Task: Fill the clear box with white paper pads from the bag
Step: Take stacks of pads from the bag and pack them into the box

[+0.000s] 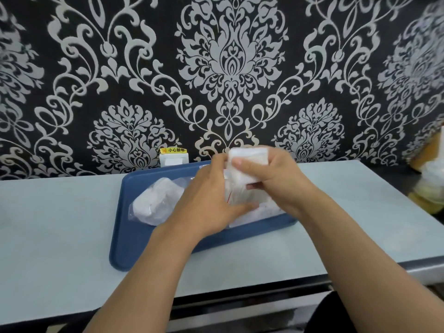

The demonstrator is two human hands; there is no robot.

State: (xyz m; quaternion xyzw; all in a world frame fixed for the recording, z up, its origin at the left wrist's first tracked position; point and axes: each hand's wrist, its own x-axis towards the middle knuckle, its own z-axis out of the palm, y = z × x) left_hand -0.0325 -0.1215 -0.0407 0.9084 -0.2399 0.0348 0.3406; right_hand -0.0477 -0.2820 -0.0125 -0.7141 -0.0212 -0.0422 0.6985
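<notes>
My right hand (pixel 271 181) grips a stack of white paper pads (pixel 249 164), lifted above the blue tray (pixel 125 246). My left hand (pixel 211 200) holds the clear plastic bag (pixel 236 194) with a red seal line, just below the pads. Under both hands lies a clear box (pixel 259 213) with white pads in it, mostly hidden by my hands. A second clear bag of white pads (pixel 156 203) lies on the tray's left part.
The tray sits on a pale blue table (pixel 60 224) against a patterned black-and-silver wall. A white wall socket with a yellow label (pixel 173 156) is behind the tray. Bagged yellowish items (pixel 427 188) stand at the far right edge.
</notes>
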